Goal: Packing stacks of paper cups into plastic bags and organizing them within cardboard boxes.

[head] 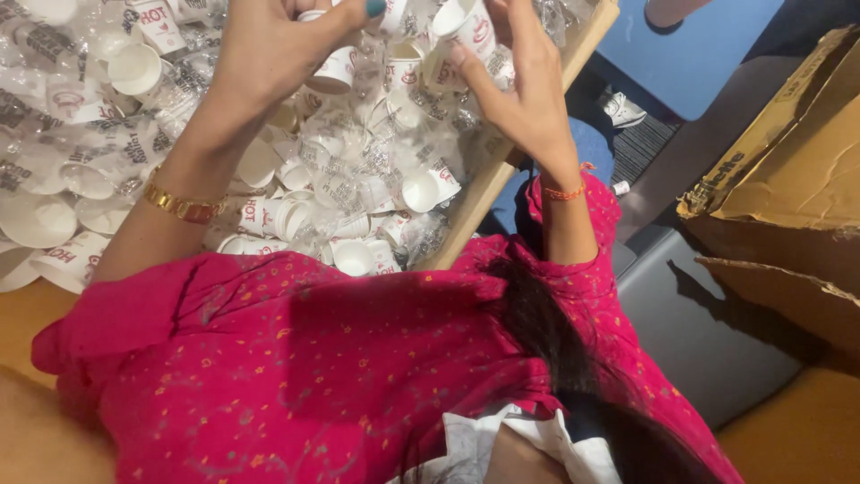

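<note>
Head view, looking down over own chest: both hands raised over a wooden-edged tray [502, 179] heaped with small white paper cups with red print, mixed in with clear crinkled plastic wrap [90, 143]. Left hand [269, 54] sits top centre, fingers curled around 1 paper cup [333, 72], thumb with teal nail polish pressed on its upper side; the cup lies tilted, just above the pile. Gold bracelet [184, 208] on the left wrist. Right hand [528, 90] is just beside it, fingers extended upward and close together, thumb and fingertips pinching a second cup [466, 25] at the top edge of frame, mouth facing left-up. Orange thread band [564, 192] on the right wrist. The 2 held cups are near each other, not touching as far as visible. Loose cups [421, 190] lie every way across the tray, some nested. Pink patterned sleeves [313, 358] fill the lower frame. Torn cardboard box [788, 179] at right, grey surface [699, 332] below it, blue panel [690, 54] top right.
</note>
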